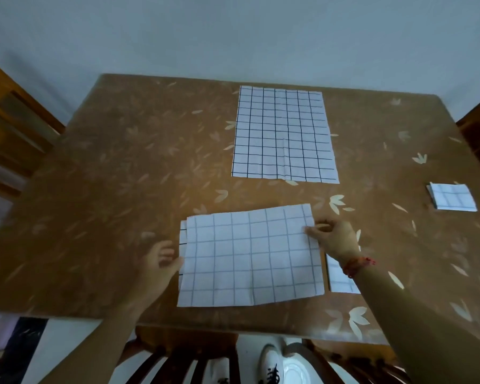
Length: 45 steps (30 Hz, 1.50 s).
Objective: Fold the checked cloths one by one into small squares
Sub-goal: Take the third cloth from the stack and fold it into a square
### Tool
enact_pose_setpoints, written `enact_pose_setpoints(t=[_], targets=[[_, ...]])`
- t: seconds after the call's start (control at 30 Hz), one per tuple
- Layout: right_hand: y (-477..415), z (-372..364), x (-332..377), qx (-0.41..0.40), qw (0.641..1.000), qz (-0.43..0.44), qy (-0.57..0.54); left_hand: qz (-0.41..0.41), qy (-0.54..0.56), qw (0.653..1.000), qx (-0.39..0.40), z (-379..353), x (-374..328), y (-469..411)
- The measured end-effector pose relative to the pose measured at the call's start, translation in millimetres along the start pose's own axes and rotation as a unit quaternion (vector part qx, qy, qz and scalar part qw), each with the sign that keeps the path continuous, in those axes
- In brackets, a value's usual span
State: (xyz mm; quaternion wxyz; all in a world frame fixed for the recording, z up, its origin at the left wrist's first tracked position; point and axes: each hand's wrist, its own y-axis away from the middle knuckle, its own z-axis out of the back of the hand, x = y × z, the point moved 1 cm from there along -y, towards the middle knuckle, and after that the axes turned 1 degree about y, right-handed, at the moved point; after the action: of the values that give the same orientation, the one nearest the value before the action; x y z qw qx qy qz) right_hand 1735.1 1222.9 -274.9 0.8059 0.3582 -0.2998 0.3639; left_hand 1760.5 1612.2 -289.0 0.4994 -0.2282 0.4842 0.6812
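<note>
A white checked cloth, folded once with its paler side up, lies near the table's front edge. My left hand pinches its left edge. My right hand pinches its upper right edge. A second checked cloth lies flat and unfolded at the far middle of the table. A small folded square sits at the right. Another piece of checked cloth shows partly under my right forearm.
The brown leaf-patterned table reaches to a pale wall. Wooden chairs stand at the left and right edges. A chair back and a white shoe are below the front edge.
</note>
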Motion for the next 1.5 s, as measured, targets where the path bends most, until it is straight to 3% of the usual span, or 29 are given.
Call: enact_pose_setpoints(t=[0.13,0.27,0.37,0.47,0.57,0.7,0.87,1.0,1.2,1.5], targets=[[-2.5,-2.5,2.8,0.013,0.999,0.018,0.025,-0.119,-0.125,0.984,0.037,-16.1,0.0,20.8],[-3.0,-5.9,-3.8,0.042,0.998,0.007,0.036,-0.264,-0.270,0.922,0.089,-40.4,11.7,42.5],[2.3,-7.1,-2.9,0.056,0.997,0.015,0.058,-0.313,-0.313,0.890,0.109,-58.5,31.5,53.5],[16.1,-13.5,-5.3,0.047,0.986,0.057,0.149,-0.342,-0.364,0.860,0.102,-73.3,42.6,64.4],[46.0,-33.2,-15.6,0.096,0.955,0.145,0.240,-0.348,-0.410,0.837,0.100,-87.4,49.3,76.6],[104.5,-74.9,-44.7,0.165,0.870,0.318,0.338,-0.352,-0.450,0.813,0.112,-103.1,53.0,91.0],[164.7,-108.3,-75.3,0.154,0.817,0.361,0.423,-0.305,-0.480,0.815,0.115,-109.5,69.6,97.6],[171.3,-117.0,-81.0,0.151,0.809,0.352,0.446,-0.290,-0.487,0.819,0.095,-105.4,72.4,105.4],[177.9,-132.1,-63.8,0.153,0.778,0.426,0.436,-0.305,-0.472,0.824,0.067,-103.5,82.0,112.8],[167.5,-112.6,-81.9,0.167,0.781,0.369,0.475,-0.252,-0.479,0.839,0.050,-83.8,93.9,112.9]])
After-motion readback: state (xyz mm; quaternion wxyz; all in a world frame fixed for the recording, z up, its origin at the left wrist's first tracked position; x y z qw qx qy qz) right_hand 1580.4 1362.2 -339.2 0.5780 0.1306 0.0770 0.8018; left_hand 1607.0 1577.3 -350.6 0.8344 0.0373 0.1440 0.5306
